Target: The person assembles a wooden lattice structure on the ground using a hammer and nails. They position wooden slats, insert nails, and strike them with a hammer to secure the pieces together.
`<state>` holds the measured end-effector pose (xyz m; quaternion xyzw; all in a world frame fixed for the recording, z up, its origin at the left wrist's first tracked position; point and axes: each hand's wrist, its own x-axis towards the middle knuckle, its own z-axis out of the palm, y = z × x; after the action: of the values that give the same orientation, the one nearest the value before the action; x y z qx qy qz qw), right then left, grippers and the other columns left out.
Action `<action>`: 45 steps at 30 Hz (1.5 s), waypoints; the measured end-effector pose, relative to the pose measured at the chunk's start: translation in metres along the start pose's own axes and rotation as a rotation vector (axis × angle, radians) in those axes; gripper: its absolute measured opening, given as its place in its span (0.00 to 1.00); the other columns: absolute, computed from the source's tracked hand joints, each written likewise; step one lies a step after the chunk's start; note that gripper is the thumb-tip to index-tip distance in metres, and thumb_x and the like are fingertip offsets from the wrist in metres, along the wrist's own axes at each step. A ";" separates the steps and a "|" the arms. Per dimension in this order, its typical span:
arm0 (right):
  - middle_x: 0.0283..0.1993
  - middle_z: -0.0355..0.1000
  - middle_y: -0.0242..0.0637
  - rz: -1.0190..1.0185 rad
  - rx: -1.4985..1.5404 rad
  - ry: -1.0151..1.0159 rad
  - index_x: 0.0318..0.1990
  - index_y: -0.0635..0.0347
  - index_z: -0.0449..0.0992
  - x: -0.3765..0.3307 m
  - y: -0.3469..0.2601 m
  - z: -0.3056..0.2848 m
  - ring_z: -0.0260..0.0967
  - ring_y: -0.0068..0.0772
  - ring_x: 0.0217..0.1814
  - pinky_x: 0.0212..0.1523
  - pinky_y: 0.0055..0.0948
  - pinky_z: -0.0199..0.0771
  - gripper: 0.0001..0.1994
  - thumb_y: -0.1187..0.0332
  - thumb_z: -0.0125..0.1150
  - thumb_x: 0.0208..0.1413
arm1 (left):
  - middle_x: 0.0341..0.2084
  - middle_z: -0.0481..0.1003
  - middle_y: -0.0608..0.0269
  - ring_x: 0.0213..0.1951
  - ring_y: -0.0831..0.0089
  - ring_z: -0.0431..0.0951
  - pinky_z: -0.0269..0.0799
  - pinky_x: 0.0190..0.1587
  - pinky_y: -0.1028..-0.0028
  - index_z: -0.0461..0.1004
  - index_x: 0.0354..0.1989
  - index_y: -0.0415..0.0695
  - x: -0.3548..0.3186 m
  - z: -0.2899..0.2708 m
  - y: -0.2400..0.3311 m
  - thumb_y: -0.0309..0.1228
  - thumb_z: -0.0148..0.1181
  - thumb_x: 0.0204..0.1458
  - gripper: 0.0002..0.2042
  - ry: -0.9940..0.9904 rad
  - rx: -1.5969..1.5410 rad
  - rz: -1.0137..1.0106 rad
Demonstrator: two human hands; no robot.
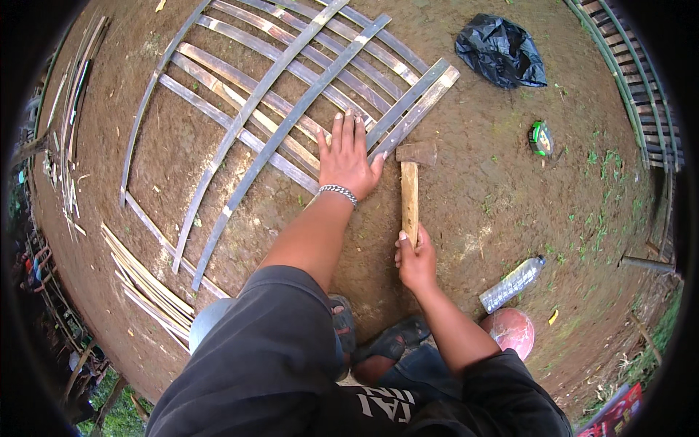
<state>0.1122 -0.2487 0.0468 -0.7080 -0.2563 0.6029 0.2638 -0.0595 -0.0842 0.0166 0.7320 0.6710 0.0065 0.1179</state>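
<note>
My left hand (pixel 348 160) lies flat, fingers stretched out, on the near right corner of a lattice of bamboo slats (pixel 284 116) spread on the ground. A silver chain bracelet (pixel 338 191) circles that wrist. Wrapped round the wooden handle of a small axe (pixel 410 189) is my right hand (pixel 417 262), just right of the lattice. The axe's metal head points away from me, close to the end of a double slat (pixel 429 98) at the lattice's right edge. My left palm hides the slat ends beneath it.
A black plastic bag (pixel 502 51) and a green tape measure (pixel 540 138) lie on the dirt to the right. Nearer are a clear plastic bottle (pixel 513 284) and a reddish round object (pixel 512 331). Loose bamboo strips (pixel 149 291) lie at left; a slatted bamboo structure (pixel 637 80) stands far right.
</note>
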 end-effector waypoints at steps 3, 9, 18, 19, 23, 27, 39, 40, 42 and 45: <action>0.51 0.78 0.51 -0.180 -0.213 0.078 0.68 0.67 0.66 0.003 0.017 -0.015 0.78 0.44 0.51 0.54 0.38 0.77 0.23 0.65 0.56 0.71 | 0.77 0.50 0.47 0.79 0.53 0.44 0.34 0.78 0.42 0.54 0.75 0.36 0.003 -0.002 0.004 0.53 0.52 0.62 0.40 -0.013 -0.027 0.007; 0.61 0.74 0.60 -0.636 -0.600 0.096 0.69 0.66 0.66 0.012 -0.024 -0.039 0.73 0.60 0.63 0.61 0.44 0.74 0.25 0.70 0.58 0.67 | 0.79 0.43 0.49 0.81 0.56 0.39 0.31 0.78 0.44 0.49 0.78 0.39 0.004 -0.010 0.001 0.55 0.43 0.66 0.40 -0.171 0.031 -0.028; 0.61 0.74 0.56 -0.768 -0.674 0.070 0.70 0.58 0.67 0.036 -0.040 -0.053 0.77 0.60 0.55 0.54 0.45 0.79 0.25 0.71 0.59 0.66 | 0.79 0.46 0.48 0.80 0.54 0.41 0.33 0.78 0.44 0.50 0.77 0.39 0.004 -0.003 0.000 0.53 0.49 0.64 0.40 -0.096 -0.009 -0.010; 0.60 0.74 0.56 -0.860 -0.636 0.089 0.70 0.57 0.67 0.037 -0.041 -0.054 0.77 0.59 0.55 0.54 0.46 0.79 0.26 0.71 0.60 0.66 | 0.79 0.46 0.48 0.80 0.55 0.41 0.33 0.78 0.44 0.50 0.77 0.39 0.004 -0.002 0.000 0.53 0.49 0.64 0.40 -0.098 0.002 -0.010; 0.62 0.74 0.55 -0.652 -0.858 0.026 0.69 0.63 0.67 0.037 -0.051 -0.055 0.76 0.59 0.59 0.57 0.44 0.78 0.25 0.74 0.59 0.65 | 0.79 0.46 0.49 0.80 0.55 0.41 0.33 0.78 0.44 0.50 0.77 0.39 0.003 -0.005 0.001 0.54 0.48 0.64 0.40 -0.119 0.028 -0.018; 0.61 0.74 0.55 -0.786 -0.760 0.052 0.68 0.62 0.68 0.035 -0.053 -0.056 0.76 0.59 0.59 0.56 0.44 0.78 0.25 0.76 0.59 0.63 | 0.79 0.46 0.50 0.80 0.56 0.41 0.34 0.78 0.44 0.51 0.77 0.39 0.001 -0.002 0.000 0.54 0.47 0.65 0.40 -0.086 0.012 -0.022; 0.60 0.75 0.56 -0.775 -0.726 0.039 0.68 0.62 0.68 0.028 -0.055 -0.067 0.77 0.59 0.58 0.56 0.45 0.78 0.25 0.76 0.61 0.62 | 0.79 0.45 0.51 0.80 0.58 0.42 0.36 0.78 0.44 0.51 0.78 0.39 0.002 -0.003 -0.002 0.56 0.44 0.66 0.40 -0.082 0.039 -0.024; 0.60 0.75 0.56 -0.834 -0.687 0.053 0.67 0.63 0.68 0.027 -0.059 -0.066 0.76 0.60 0.59 0.57 0.46 0.78 0.25 0.76 0.61 0.63 | 0.79 0.45 0.52 0.80 0.57 0.41 0.35 0.78 0.44 0.51 0.78 0.39 0.002 -0.004 -0.002 0.56 0.44 0.66 0.40 -0.098 0.043 -0.027; 0.60 0.75 0.57 -0.976 -0.606 0.055 0.66 0.67 0.68 0.031 -0.053 -0.069 0.76 0.61 0.60 0.58 0.47 0.77 0.24 0.76 0.60 0.63 | 0.79 0.45 0.52 0.80 0.58 0.41 0.34 0.78 0.44 0.51 0.78 0.39 0.002 -0.005 -0.001 0.56 0.44 0.66 0.40 -0.119 0.036 -0.035; 0.60 0.75 0.56 -0.970 -0.744 0.067 0.67 0.64 0.68 0.035 -0.055 -0.067 0.77 0.60 0.59 0.57 0.45 0.78 0.24 0.76 0.60 0.63 | 0.79 0.45 0.52 0.80 0.58 0.41 0.34 0.78 0.45 0.50 0.78 0.40 0.004 -0.005 -0.001 0.55 0.44 0.65 0.40 -0.112 0.016 -0.028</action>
<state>0.1811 -0.1892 0.0680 -0.5739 -0.7342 0.2616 0.2513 -0.0606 -0.0790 0.0208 0.7226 0.6736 -0.0413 0.1495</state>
